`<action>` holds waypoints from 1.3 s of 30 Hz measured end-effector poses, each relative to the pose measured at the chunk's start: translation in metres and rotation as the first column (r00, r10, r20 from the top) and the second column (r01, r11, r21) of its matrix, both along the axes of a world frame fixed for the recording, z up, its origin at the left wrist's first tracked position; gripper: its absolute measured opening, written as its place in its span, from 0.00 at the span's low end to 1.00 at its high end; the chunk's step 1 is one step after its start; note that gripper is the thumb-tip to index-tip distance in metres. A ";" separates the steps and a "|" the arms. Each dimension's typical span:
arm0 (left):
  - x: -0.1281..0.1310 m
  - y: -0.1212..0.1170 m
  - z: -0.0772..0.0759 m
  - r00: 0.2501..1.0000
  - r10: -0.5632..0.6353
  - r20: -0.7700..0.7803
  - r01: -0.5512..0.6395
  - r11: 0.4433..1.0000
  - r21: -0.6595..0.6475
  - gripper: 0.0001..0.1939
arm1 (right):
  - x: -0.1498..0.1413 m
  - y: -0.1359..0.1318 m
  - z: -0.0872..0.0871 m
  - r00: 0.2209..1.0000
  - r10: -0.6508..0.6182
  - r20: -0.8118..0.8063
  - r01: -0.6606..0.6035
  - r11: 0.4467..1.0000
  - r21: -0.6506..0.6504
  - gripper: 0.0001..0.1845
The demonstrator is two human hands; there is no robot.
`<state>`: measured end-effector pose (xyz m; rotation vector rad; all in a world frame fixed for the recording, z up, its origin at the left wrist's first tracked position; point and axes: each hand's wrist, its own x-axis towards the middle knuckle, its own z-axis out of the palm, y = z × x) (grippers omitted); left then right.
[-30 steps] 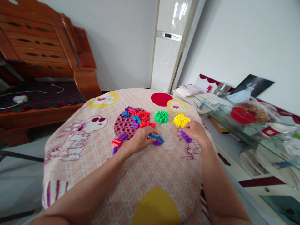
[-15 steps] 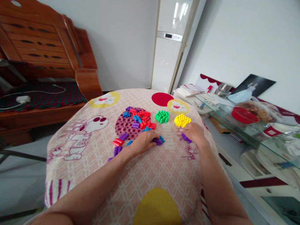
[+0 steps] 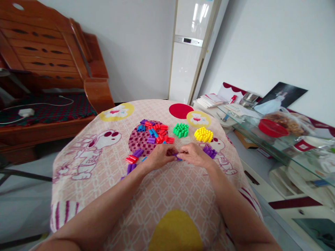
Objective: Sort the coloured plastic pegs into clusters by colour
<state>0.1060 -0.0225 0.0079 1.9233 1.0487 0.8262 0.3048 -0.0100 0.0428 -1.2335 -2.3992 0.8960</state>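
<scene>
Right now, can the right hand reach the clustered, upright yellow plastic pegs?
Probably yes: the right hand is close to the yellow pegs, with only patterned pink tablecloth visible between; but it seems occupied with a small purple plastic piece.

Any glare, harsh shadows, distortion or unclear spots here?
Head view: bright glare on the tall white cabinet; same view: soft light, no harsh shadows on the tablecloth; same view: apparent wide-angle stretching toward the edges; same view: detail between left hand and right hand unclear.

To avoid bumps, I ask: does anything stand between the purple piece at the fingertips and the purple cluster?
Yes, the right hand lies between the purple piece and the purple cluster. No other piece shows there, though it may hide some.
</scene>
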 end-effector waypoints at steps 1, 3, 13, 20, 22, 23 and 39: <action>0.000 0.000 0.000 1.000 -0.004 0.007 0.004 1.000 -0.007 0.08 | -0.001 0.000 0.000 1.000 -0.012 -0.005 0.011 1.000 -0.019 0.11; -0.001 0.001 0.001 1.000 -0.010 0.007 0.010 1.000 -0.003 0.09 | 0.005 0.001 0.004 0.999 -0.043 -0.015 0.042 0.997 -0.065 0.12; -0.012 0.002 0.016 0.994 0.106 0.002 -0.106 0.993 0.055 0.12 | 0.078 0.000 0.057 0.823 -0.328 0.465 0.328 0.941 0.083 0.11; -0.023 0.007 0.019 0.989 0.147 -0.024 -0.144 0.985 0.092 0.13 | 0.075 0.008 0.047 0.605 -0.393 0.692 0.317 0.917 0.244 0.08; -0.032 0.011 0.020 0.985 0.169 -0.029 -0.166 0.981 0.102 0.14 | 0.075 0.012 0.041 0.568 -0.392 0.723 0.290 0.918 0.270 0.11; -0.038 0.014 0.021 0.982 0.186 -0.037 -0.181 0.977 0.109 0.15 | 0.075 0.013 0.039 0.559 -0.392 0.731 0.286 0.918 0.274 0.12; -0.057 0.014 0.013 0.888 0.228 -0.400 -0.175 0.971 0.165 0.06 | 0.046 0.013 0.019 0.897 -0.236 0.375 0.149 0.957 0.247 0.17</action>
